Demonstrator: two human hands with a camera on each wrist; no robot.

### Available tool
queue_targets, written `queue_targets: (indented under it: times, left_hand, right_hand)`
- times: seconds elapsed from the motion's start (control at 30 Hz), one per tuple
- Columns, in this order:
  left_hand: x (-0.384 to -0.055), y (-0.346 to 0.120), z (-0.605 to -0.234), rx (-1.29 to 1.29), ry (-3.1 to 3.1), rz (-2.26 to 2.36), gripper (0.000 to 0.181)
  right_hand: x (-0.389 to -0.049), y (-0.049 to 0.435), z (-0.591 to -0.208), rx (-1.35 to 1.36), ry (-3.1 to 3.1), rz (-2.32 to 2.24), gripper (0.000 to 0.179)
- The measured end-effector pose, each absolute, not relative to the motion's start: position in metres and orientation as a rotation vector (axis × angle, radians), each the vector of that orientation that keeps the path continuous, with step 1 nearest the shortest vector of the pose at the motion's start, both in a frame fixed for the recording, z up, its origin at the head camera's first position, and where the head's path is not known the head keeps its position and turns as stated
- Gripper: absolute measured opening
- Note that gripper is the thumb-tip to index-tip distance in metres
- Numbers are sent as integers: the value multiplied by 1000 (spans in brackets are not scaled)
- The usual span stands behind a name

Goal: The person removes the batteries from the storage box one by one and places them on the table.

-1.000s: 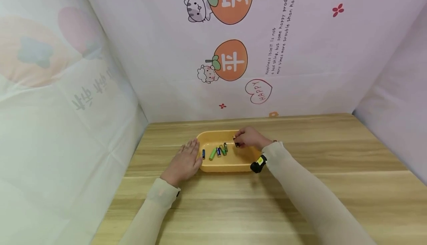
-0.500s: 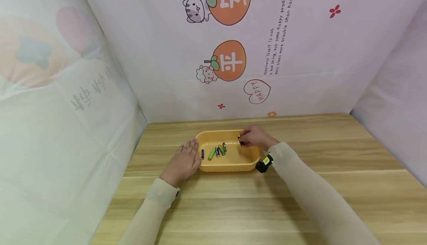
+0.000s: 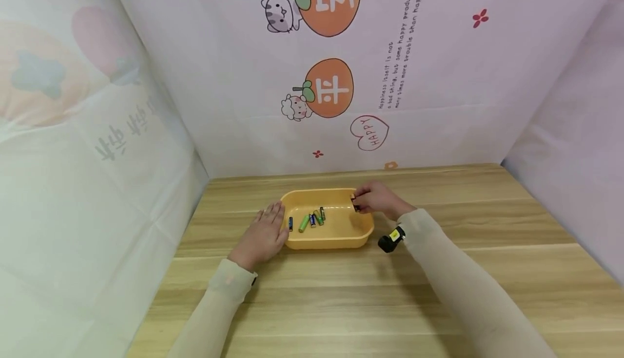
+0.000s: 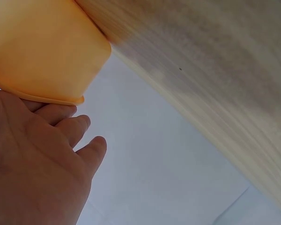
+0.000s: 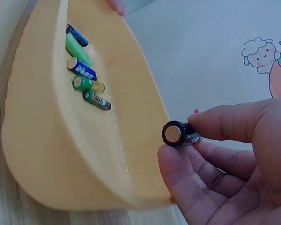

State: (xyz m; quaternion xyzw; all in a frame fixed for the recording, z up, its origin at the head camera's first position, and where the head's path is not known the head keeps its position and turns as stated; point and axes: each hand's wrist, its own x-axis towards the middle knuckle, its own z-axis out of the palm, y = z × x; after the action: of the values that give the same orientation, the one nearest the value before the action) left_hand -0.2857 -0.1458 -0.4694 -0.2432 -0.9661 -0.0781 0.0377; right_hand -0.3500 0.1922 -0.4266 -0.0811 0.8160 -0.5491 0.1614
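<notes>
A yellow plastic tray [image 3: 331, 243] stands on the wooden table. On its left end rests my left hand [image 3: 260, 239], fingers mostly straight along the rim; the left wrist view shows them touching the tray's outer wall [image 4: 47, 47]. Over the right end, my right hand [image 3: 379, 197] pinches a black battery [image 5: 173, 133] between thumb and fingers, its flat end facing the wrist camera. Several batteries lie inside the tray: a dark blue one [image 5: 77, 35] apart at the left, then a light green one [image 5: 78, 49], a blue one [image 5: 82, 69] and green ones [image 5: 97, 101] close together.
Behind the tray rises a white printed cloth backdrop [image 3: 429, 130], with plain cloth sides at left and right. The wooden table [image 3: 317, 298] extends in front of the tray and to its right. A black wrist camera [image 3: 391, 240] hangs beside the right sleeve.
With the battery in its fingers, my right hand has moved right across the tray toward the right end. My left hand stays on the left rim. The head view has shifted slightly.
</notes>
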Motion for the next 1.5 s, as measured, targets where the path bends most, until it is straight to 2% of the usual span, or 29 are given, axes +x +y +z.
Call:
queue_targets:
  times: [0.3, 0.67, 1.03, 1.5]
  left_hand:
    - [-285, -145, -475, -755, -2967, -248, 64]
    - [-289, -146, -477, -745, -2991, -198, 68]
    - [-289, -146, -477, -731, -2957, -247, 62]
    - [-288, -148, -475, -738, -2969, -202, 69]
  right_hand:
    - [-347, 213, -431, -217, 2350, -1559, 36]
    - [-341, 228, -429, -233, 2365, -1557, 35]
    - [-340, 245, -428, -140, 2436, -1492, 34]
    - [-336, 266, -434, -116, 2450, -1459, 39]
